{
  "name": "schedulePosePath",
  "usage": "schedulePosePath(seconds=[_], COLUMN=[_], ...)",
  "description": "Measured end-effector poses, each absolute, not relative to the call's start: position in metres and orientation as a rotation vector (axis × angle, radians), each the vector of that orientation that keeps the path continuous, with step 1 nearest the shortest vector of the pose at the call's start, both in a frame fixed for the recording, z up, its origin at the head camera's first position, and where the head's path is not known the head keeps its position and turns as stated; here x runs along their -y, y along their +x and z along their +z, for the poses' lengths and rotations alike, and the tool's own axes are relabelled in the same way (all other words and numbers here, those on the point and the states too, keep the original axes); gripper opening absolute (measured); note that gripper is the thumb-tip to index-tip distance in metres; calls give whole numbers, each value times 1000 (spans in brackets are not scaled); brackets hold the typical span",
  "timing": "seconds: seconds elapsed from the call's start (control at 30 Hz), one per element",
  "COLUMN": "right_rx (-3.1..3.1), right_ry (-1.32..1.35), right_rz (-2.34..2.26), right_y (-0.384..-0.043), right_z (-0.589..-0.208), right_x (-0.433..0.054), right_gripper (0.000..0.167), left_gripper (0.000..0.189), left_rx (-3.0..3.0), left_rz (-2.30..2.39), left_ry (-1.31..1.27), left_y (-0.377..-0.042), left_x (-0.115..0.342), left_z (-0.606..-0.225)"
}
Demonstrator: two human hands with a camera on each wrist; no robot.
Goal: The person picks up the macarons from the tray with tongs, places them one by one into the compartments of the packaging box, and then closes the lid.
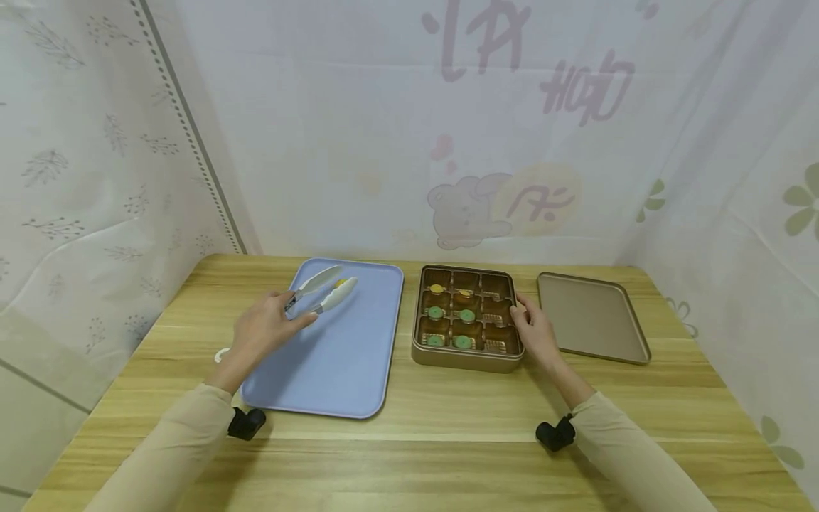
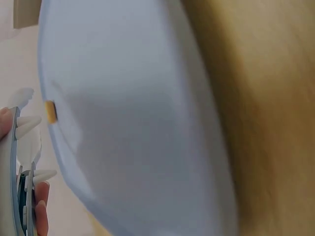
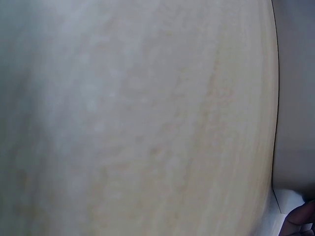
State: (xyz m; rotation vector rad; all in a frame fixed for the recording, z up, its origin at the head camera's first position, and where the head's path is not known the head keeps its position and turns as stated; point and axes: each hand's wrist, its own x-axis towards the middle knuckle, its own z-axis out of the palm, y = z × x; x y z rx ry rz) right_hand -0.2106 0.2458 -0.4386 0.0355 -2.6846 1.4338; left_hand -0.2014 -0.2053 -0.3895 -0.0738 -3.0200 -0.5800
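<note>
In the head view, one brown box [image 1: 469, 359] sits on the wooden tabletop [image 1: 416, 455]. It is square, with nine little rooms inside. Six round bits are in it: four green ones [image 1: 466, 316] and two yellow ones [image 1: 436, 289] (one looks a bit orange). The right hand [image 1: 536, 331] holds the box's right edge, thumb at the rim. Right of the box lies one flat brown lid [image 1: 591, 316]. Left of the box is one blue tray [image 1: 320, 370]. Over that tray, also left of the box, the left hand [image 1: 265, 327] pinches one pair of tongs [image 1: 340, 293]. The tongs have two wavy white tips, spread apart, and one small yellow block [image 1: 340, 282] shows between them.

The left wrist view shows what the head view hides: little white pegs [image 2: 29, 127] on the tongs, and the yellow block lying on the tray, not touching the tips.

The right wrist view is mostly blurry wood, with a smooth, plain side [image 3: 300, 98] and a bit of finger; I can't tell the grip from there.
</note>
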Motion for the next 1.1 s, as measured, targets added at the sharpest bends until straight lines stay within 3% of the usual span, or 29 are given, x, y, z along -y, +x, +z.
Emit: schedulePosePath(seconds=[1.1], right_rx=[2692], right_ry=[9], right_rz=[1445], right_y=[-211], right_z=[-439], right_x=[-246], right_gripper=[48], left_gripper=[63], left_rx=[3044], left_rz=[-530], left_ry=[-64], left_y=[-211], left_x=[207], left_z=[-396])
